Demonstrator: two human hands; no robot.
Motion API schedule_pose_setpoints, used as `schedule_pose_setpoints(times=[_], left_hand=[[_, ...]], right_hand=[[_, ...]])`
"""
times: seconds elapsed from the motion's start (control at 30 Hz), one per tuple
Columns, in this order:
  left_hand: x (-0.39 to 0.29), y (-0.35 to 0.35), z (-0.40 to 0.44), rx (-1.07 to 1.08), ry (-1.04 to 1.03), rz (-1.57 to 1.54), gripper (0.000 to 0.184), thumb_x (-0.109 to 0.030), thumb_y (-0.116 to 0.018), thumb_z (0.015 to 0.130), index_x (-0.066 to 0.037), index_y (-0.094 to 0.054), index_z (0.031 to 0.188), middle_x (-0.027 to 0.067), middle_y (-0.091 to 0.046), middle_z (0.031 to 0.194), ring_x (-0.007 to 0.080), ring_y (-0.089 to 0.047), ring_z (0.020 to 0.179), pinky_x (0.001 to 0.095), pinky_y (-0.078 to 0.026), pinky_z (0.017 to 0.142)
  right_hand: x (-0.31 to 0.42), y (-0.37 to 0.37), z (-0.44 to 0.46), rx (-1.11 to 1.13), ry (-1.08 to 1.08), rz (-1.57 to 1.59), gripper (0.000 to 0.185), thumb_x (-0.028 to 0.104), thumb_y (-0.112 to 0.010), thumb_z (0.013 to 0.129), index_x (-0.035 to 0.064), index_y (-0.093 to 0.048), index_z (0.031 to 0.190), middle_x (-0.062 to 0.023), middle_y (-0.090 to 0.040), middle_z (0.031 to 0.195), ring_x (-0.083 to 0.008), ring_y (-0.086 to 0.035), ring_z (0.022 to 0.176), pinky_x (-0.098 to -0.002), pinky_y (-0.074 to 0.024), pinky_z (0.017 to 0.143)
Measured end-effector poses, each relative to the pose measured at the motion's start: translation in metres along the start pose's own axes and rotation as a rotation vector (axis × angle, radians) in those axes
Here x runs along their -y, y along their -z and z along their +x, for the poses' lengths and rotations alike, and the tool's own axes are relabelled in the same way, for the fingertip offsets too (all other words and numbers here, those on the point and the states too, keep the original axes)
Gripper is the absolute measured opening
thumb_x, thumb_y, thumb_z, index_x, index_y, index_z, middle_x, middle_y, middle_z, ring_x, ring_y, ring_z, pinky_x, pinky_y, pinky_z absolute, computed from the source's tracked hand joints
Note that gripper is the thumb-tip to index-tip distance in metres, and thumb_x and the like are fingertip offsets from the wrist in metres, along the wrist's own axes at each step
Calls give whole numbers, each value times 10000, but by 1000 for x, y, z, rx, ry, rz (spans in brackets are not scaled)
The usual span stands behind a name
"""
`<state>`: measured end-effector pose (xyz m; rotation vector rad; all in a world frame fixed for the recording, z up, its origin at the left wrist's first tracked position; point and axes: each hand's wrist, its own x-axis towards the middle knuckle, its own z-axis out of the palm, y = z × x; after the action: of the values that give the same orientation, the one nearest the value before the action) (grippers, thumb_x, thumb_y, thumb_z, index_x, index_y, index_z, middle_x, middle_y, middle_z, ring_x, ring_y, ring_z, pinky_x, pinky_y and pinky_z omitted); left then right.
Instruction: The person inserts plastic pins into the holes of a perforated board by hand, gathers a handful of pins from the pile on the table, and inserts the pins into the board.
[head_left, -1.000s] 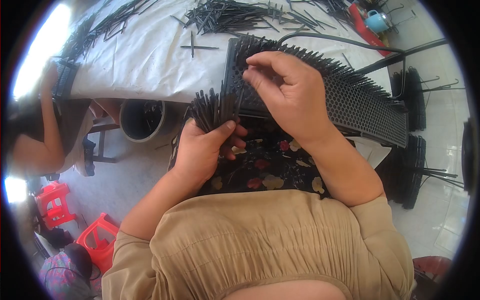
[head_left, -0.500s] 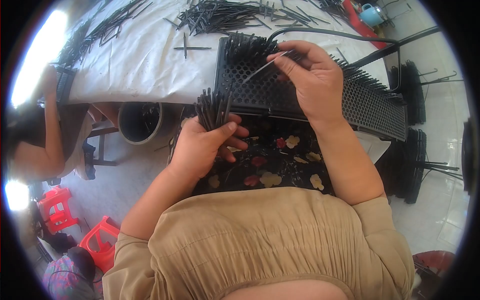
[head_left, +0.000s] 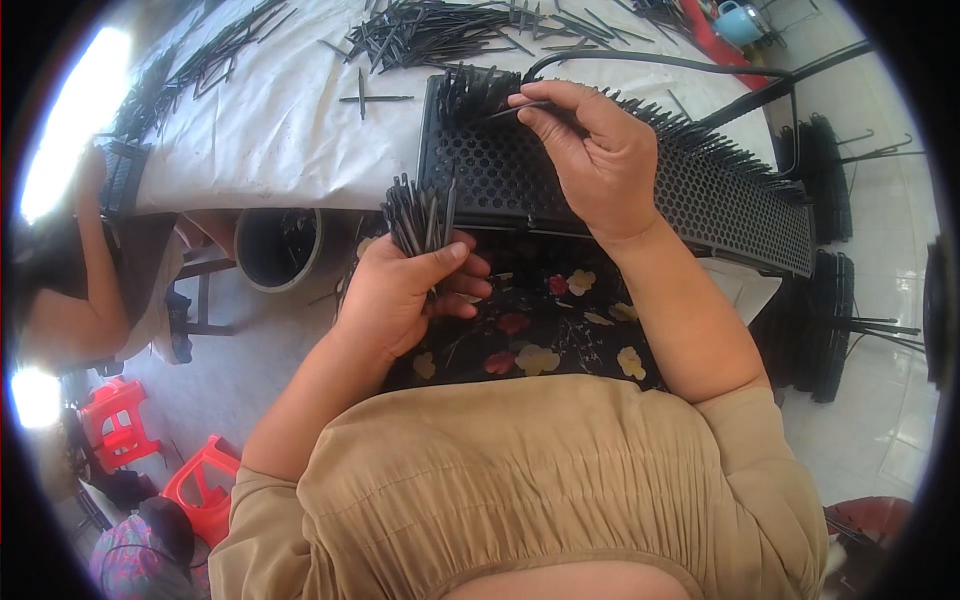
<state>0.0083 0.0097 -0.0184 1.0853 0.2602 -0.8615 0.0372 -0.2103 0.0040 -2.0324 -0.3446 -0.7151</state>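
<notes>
My left hand (head_left: 405,285) is closed round a bundle of thin dark sticks (head_left: 418,215), their tips pointing up. It sits in front of the near left corner of a black perforated rack (head_left: 500,170). Over the rack, my right hand (head_left: 595,140) pinches a single dark stick (head_left: 520,112) between thumb and fingers, its end pointing left. Several upright sticks (head_left: 475,95) fill the rack's far left holes, and more stand in rows along its back edge to the right. The held stick's tip is close to the standing ones; whether it touches them I cannot tell.
A heap of loose sticks (head_left: 430,35) lies on the white-covered table (head_left: 270,130). A black metal bar (head_left: 660,62) arches behind the rack. A bucket (head_left: 280,250) stands below the table. At left is another person's arm (head_left: 95,260), with red stools (head_left: 205,485) behind.
My right hand has moved left and slightly down, and the stick in it now lies flatter, near the standing sticks. My left hand has barely moved.
</notes>
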Motion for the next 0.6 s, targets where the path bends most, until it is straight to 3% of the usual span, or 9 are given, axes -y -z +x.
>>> schedule_pose_setpoints(times=[0.1,0.27,0.47,0.57,0.6], left_hand=[[1,1,0,2,1,2,197,-114,-633,939,24,-603,1076,155,-681,885,244,-700,734,310,-554,553],[1,3,1,1,0,17,194,-116,-635,938,20,-605,1074,151,-683,883,240,-699,733,304,-553,554],[2,3,1,-13,-30,41,185,-109,-636,937,15,-609,1071,142,-684,880,224,-693,735,292,-542,546],[3,4,1,-33,-58,76,178,-105,-633,937,10,-610,1072,135,-685,875,214,-690,735,286,-537,543],[2,4,1,-36,-57,84,177,-105,-633,937,8,-611,1071,132,-686,874,212,-688,729,285,-535,541]], right_hand=[[-2,2,2,41,53,2,176,20,-730,826,31,-712,1001,-100,-740,897,-172,-725,826,-252,-560,728],[-6,6,8,131,67,-30,174,61,-731,817,57,-721,991,-107,-733,884,-218,-723,807,-284,-560,705],[-1,-20,12,3,47,-229,261,91,-719,806,98,-661,1061,-94,-698,789,-314,-676,747,-372,-537,640],[-10,-24,20,-61,443,-336,242,48,-705,768,114,-646,993,-31,-674,706,-278,-636,699,-352,-517,628],[-11,-24,22,-60,444,-335,242,48,-705,768,114,-646,993,-31,-674,706,-278,-636,699,-352,-517,628]])
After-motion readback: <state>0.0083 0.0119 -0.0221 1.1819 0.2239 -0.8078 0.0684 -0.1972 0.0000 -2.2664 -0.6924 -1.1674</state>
